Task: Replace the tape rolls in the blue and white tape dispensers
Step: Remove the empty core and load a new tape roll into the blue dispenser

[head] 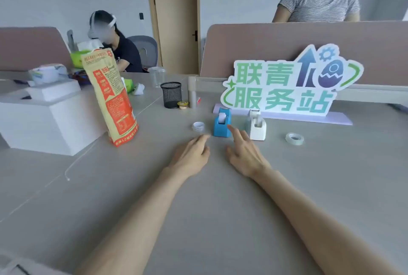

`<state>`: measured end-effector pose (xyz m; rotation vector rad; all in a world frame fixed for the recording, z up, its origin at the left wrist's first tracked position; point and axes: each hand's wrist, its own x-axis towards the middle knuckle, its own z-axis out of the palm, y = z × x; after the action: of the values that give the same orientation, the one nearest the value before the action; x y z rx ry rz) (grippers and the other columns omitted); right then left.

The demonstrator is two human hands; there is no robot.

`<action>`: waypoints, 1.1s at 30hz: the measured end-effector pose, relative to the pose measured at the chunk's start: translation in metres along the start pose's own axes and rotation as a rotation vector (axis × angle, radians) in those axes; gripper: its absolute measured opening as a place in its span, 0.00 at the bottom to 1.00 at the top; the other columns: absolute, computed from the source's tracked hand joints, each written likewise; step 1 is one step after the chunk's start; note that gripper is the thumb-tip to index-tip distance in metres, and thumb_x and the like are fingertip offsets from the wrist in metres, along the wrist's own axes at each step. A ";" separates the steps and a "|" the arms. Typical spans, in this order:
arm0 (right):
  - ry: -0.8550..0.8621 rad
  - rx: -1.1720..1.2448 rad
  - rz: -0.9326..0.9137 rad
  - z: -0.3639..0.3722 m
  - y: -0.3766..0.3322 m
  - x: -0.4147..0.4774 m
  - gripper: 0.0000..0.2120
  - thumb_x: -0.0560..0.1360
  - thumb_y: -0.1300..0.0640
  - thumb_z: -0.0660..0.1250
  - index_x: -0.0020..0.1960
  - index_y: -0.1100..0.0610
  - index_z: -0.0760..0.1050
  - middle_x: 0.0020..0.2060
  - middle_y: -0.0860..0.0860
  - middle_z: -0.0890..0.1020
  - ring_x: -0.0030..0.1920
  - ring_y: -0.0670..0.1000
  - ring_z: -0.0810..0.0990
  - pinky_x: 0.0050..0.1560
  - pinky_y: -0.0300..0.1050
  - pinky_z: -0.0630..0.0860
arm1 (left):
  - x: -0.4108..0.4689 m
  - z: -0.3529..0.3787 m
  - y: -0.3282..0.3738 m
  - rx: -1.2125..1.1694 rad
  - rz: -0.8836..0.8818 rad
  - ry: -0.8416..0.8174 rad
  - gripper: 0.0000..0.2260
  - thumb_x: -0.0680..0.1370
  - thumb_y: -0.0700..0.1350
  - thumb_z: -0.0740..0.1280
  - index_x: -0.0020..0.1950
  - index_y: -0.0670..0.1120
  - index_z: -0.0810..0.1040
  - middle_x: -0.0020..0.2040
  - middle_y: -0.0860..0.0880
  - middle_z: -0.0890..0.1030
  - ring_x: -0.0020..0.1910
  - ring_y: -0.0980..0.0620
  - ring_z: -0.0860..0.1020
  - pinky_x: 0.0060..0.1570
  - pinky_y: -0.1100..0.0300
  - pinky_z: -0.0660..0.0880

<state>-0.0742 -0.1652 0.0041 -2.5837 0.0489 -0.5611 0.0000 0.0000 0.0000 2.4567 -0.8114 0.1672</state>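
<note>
On the left side of the grey desk (309, 186): a white foam box (50, 120), then a tall orange-and-tan paper bag (111, 98) standing upright and leaning slightly. Further back toward the far edge: a black mesh pen cup (171, 94), with a small yellow-lidded cup (182, 104) just beside it and a grey cylinder (192, 98) next to that.

Mid-desk, a small white tape roll (198, 126) lying flat, just left of the blue tape dispenser (222, 122). Blue tape dispenser upright, with a white roll showing in its top slot. Close to its right, apart from it, the white tape dispenser (257, 125), also upright. Further right, well apart, a clear tape roll (294, 138) lying flat on the desk. Behind both dispensers, along the far edge, a green-and-white cut-out sign (287, 84) on a pale purple base.

Nearer the front edge, left hand (191, 156) palm down, grip loose and apart, holding nothing, fingertips near the blue dispenser's left base corner. Right hand (245, 153) likewise spread and empty, index finger stretched toward the blue dispenser's lower right side; contact cannot be told. Both bare forearms reaching in from the near edge.
</note>
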 end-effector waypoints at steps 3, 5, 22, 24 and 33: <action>-0.043 0.025 0.056 0.008 0.005 0.016 0.34 0.79 0.54 0.59 0.79 0.55 0.45 0.65 0.62 0.69 0.63 0.62 0.71 0.59 0.49 0.68 | 0.022 0.008 0.003 -0.021 -0.016 -0.051 0.24 0.81 0.46 0.56 0.76 0.51 0.58 0.68 0.42 0.75 0.62 0.41 0.76 0.57 0.49 0.74; -0.056 0.036 0.097 0.012 0.008 0.027 0.34 0.80 0.51 0.56 0.79 0.54 0.41 0.67 0.63 0.69 0.65 0.61 0.69 0.60 0.50 0.67 | 0.036 0.012 0.006 -0.069 -0.015 -0.084 0.26 0.79 0.46 0.57 0.76 0.54 0.55 0.65 0.43 0.76 0.58 0.41 0.77 0.54 0.48 0.76; -0.096 0.094 0.295 -0.010 -0.008 -0.002 0.27 0.79 0.43 0.47 0.77 0.50 0.53 0.75 0.52 0.65 0.71 0.55 0.67 0.64 0.53 0.67 | 0.003 0.007 0.014 -0.395 -0.078 -0.291 0.35 0.69 0.37 0.50 0.76 0.56 0.61 0.73 0.58 0.69 0.74 0.58 0.64 0.74 0.53 0.60; -0.105 0.093 0.272 -0.021 -0.008 -0.023 0.28 0.80 0.43 0.48 0.77 0.51 0.53 0.74 0.51 0.66 0.71 0.55 0.67 0.64 0.50 0.66 | -0.016 0.002 0.021 -0.394 -0.045 -0.298 0.35 0.70 0.34 0.49 0.76 0.56 0.61 0.73 0.58 0.69 0.74 0.59 0.64 0.75 0.54 0.59; -0.058 0.163 0.218 -0.070 0.011 -0.099 0.17 0.74 0.43 0.66 0.60 0.49 0.73 0.45 0.49 0.83 0.46 0.51 0.81 0.48 0.43 0.76 | -0.080 -0.001 0.054 -0.435 0.162 -0.416 0.32 0.78 0.34 0.54 0.77 0.60 0.55 0.66 0.62 0.76 0.69 0.67 0.66 0.67 0.69 0.60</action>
<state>-0.1920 -0.1937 0.0165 -2.3952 0.2514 -0.3929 -0.0964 0.0057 0.0031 2.0336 -1.0904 -0.4334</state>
